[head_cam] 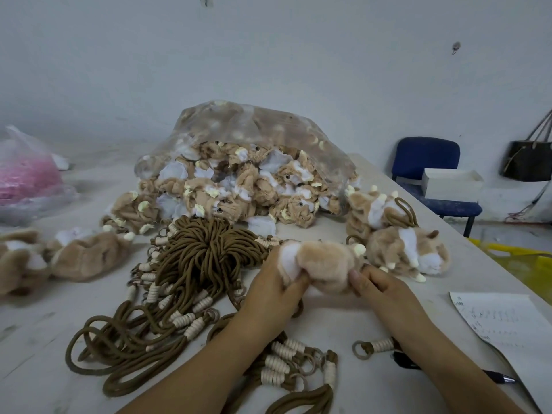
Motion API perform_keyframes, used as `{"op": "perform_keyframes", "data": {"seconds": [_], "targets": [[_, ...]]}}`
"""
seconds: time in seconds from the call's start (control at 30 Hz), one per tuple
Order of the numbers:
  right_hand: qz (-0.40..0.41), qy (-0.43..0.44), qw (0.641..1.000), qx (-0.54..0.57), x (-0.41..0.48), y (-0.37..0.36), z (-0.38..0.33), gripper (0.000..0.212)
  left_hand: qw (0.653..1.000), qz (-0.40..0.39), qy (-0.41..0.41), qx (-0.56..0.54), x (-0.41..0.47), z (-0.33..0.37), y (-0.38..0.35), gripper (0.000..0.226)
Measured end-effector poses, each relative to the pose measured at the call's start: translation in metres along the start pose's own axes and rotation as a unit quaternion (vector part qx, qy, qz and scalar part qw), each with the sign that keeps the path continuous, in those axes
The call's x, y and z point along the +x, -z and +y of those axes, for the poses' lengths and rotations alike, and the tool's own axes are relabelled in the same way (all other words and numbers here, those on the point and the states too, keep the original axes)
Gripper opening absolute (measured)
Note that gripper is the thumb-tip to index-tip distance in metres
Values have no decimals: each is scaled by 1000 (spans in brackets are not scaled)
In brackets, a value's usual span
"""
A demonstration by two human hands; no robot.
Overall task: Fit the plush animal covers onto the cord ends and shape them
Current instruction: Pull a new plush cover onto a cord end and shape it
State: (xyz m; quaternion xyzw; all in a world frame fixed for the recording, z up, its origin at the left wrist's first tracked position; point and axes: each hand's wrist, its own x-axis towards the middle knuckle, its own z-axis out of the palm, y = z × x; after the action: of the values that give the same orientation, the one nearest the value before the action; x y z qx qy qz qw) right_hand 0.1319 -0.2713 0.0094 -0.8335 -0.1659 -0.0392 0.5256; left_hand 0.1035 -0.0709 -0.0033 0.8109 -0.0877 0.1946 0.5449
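1. Left hand (276,289) and right hand (378,286) both pinched one fuzzy tan-and-white plush cover (324,262), fingers curled into the pile, just above the table (343,321).
2. Round brown cords (206,249) with cream coil-wrapped ends lay bundled just left of it.
3. Crinkled clear bag (248,124) behind spilled limp covers.
4. Rounded stuffed animals (406,252) sat to the right.

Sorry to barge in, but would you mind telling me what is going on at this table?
A person is working one tan and white plush cover between both hands: the left hand grips its white end, the right hand pinches the other end. A bundle of brown cords lies on the table, a clear bag of loose covers behind, and shaped plush animals to the right.
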Motion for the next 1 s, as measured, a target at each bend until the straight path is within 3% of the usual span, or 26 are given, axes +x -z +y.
{"op": "perform_keyframes", "data": {"seconds": [0.1,0.2,0.3,0.4,0.5,0.6,0.7,0.83,1.0], "targets": [[31,-6,999,-16,2,2,2,44,999,-20,-10,26,0,2,0,46],[79,7,996,-48,6,9,4,40,998,-11,3,-54,0,6,5,64],[112,21,990,-83,7,18,6,46,998,-7,26,-61,2,9,16,53],[124,15,984,-124,9,21,5,43,994,-25,18,104,0,8,22,46],[134,5,976,-170,10,21,8,36,950,11,-13,313,1,11,21,51],[144,15,972,-184,11,21,9,37,913,55,-56,399,2,16,19,52],[143,46,972,-182,9,18,9,38,923,67,-96,366,0,17,18,40],[124,80,961,-234,10,16,15,43,961,46,-72,265,4,13,18,19],[90,74,968,-224,13,17,23,46,961,102,-108,234,5,10,17,3]]}}
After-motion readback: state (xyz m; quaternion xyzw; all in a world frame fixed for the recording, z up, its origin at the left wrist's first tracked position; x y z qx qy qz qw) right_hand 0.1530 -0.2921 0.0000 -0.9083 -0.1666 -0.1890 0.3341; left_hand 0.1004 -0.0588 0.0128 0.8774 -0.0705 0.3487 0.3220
